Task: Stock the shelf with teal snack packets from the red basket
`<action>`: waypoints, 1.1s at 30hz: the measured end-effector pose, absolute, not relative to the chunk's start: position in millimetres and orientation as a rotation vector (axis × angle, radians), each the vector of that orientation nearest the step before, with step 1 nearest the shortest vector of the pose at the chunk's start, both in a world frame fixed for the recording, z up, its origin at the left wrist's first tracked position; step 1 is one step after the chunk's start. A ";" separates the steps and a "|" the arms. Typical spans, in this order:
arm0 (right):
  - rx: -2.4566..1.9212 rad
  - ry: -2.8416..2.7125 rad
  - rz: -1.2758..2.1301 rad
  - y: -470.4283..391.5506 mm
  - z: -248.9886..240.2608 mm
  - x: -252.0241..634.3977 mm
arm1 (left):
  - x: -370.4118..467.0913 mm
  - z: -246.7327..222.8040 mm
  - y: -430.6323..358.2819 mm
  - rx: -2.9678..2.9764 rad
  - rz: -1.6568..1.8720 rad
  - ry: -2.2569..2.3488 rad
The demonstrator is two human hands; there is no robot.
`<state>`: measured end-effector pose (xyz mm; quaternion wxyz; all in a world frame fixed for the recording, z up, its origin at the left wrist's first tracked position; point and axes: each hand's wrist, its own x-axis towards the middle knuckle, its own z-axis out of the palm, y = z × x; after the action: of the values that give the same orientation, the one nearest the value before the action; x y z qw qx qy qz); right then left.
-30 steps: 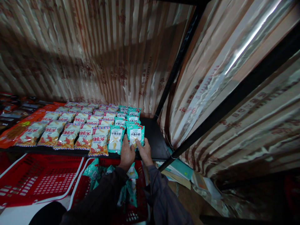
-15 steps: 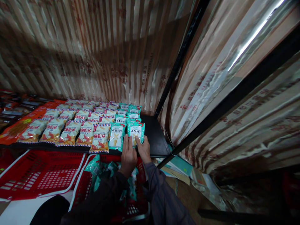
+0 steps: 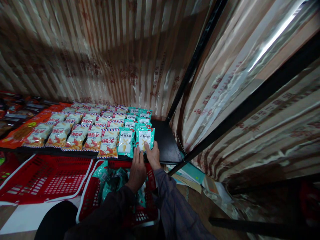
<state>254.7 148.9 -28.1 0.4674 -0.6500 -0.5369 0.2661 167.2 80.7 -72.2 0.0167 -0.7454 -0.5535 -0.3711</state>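
Observation:
A teal snack packet (image 3: 145, 136) with a white label stands at the front right end of the rows on the black shelf. My right hand (image 3: 153, 156) grips its lower right part, thumb across the front and other fingers largely hidden. Against the packet's lower left edge, my left hand (image 3: 137, 170) rests its fingertips with the fingers stretched out. Just left lies another teal packet (image 3: 125, 141), and more teal packets (image 3: 143, 116) sit behind. Below my hands, a red basket (image 3: 87, 193) holds several teal packets (image 3: 106, 180), partly covered by my forearms.
White-and-orange snack packets (image 3: 109, 143) fill rows to the left, followed by orange packets (image 3: 18, 131). A second red basket (image 3: 50, 176) stands lower left. Black shelf posts (image 3: 212, 130) slant past on the right, before striped sheeting (image 3: 217, 90). Papers (image 3: 192, 175) lie below the shelf (image 3: 170, 143).
The view has shifted slightly. My left fingers have slid down to the held packet's lower edge. My right hand keeps its grip, and the packet stays at the row's front.

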 end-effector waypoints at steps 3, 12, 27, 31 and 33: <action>-1.632 -1.335 0.653 149.1 -26.8 253.6 | 167.5 -72.8 82.2 -2.326 -1.158 -1.712; -1.646 -1.359 0.636 145.1 -22.3 244.9 | 167.6 -70.7 85.2 -2.273 -1.154 -1.687; -1.565 -1.435 0.626 149.3 -29.8 250.9 | 163.0 -66.8 87.9 -2.329 -1.194 -1.689; -1.569 -1.472 0.649 153.2 -29.7 252.9 | 163.5 -71.2 88.5 -2.334 -1.201 -1.692; -1.565 -1.474 0.652 152.8 -28.6 252.8 | 163.9 -70.3 87.5 -2.331 -1.201 -1.695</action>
<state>252.8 152.8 -28.6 0.4328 -0.6280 -0.5915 0.2617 163.9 87.5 -70.3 0.0094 -0.7465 -0.5428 -0.3846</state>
